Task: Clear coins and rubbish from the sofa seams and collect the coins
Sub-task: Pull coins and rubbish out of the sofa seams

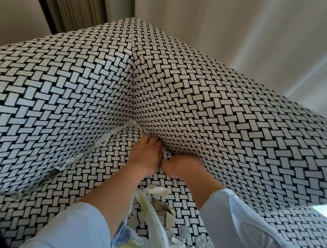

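1. Both hands dig into the seam just right of the sofa corner (133,120). The left hand (147,154) has straight fingers with buried tips; the right hand (182,166) hides its fingers, so I cannot tell its grip
2. Paper scraps (104,138) lie lengthwise along the seam left of that corner, nearer the left hand
3. The coins (200,241) lie on the seat well in front of the corner

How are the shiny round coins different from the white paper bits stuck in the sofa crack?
The silver round coins are shiny discs; the white paper scraps are ragged and dull. The coins lie loose on the seat; the scraps are wedged in the seam at the left. Both are on the black-and-white woven-pattern sofa.
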